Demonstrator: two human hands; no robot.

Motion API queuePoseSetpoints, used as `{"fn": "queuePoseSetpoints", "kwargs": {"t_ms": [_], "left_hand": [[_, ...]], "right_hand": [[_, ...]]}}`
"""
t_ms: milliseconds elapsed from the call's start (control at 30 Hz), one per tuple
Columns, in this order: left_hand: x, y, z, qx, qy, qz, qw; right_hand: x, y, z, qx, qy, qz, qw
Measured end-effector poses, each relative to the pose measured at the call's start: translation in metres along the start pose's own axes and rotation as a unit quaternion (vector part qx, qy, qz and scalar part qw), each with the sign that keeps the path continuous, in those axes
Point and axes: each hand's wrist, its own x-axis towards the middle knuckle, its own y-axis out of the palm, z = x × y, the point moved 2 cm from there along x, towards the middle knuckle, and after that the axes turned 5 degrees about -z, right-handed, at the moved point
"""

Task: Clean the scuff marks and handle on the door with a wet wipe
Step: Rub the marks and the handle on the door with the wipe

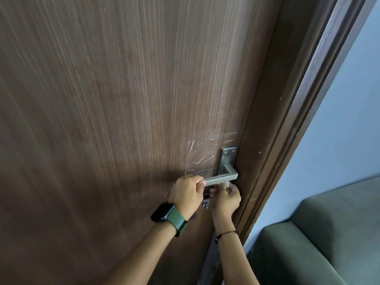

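Observation:
A dark brown wood-grain door (123, 99) fills most of the view. Pale scuff marks (202, 153) streak it just left of and above the metal handle plate (227, 159). A square silver lever handle (223, 178) juts left from the plate. My left hand (186, 193), with a green-strapped watch on the wrist, grips the free end of the lever. My right hand (226, 199) is directly under the lever, pinching a small white wet wipe (226, 184) against its underside. Most of the wipe is hidden in my fingers.
The door frame (287, 130) runs along the right of the door, with a pale blue wall (349, 120) beyond it. A dark green sofa (318, 243) stands at the lower right. A lock with something dark hanging from it (206, 203) sits below the handle.

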Motion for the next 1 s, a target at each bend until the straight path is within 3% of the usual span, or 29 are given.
{"fn": "queuePoseSetpoints", "kwargs": {"t_ms": [100,233,500,667,833,1000], "left_hand": [[0.0,0.0,0.0,-0.005,-0.001,-0.002,1.0],[0.001,0.001,0.002,0.004,0.01,0.002,1.0],[0.001,0.005,0.004,0.003,0.018,0.002,1.0],[0.001,0.002,0.005,-0.022,0.022,-0.011,0.999],[0.002,0.002,0.005,-0.038,0.028,-0.012,0.999],[0.004,0.002,0.008,-0.051,0.04,0.001,0.998]], "right_hand": [[0.003,0.003,0.004,-0.03,-0.007,-0.042,0.999],[-0.005,0.001,0.013,-0.091,-0.097,-0.077,0.988],[0.001,-0.01,0.019,-0.149,-0.107,0.012,0.983],[-0.009,-0.004,0.022,-0.155,-0.143,-0.029,0.977],[-0.004,-0.005,0.015,-0.129,-0.071,-0.003,0.989],[-0.009,0.002,0.022,0.022,0.092,0.004,0.995]]}}
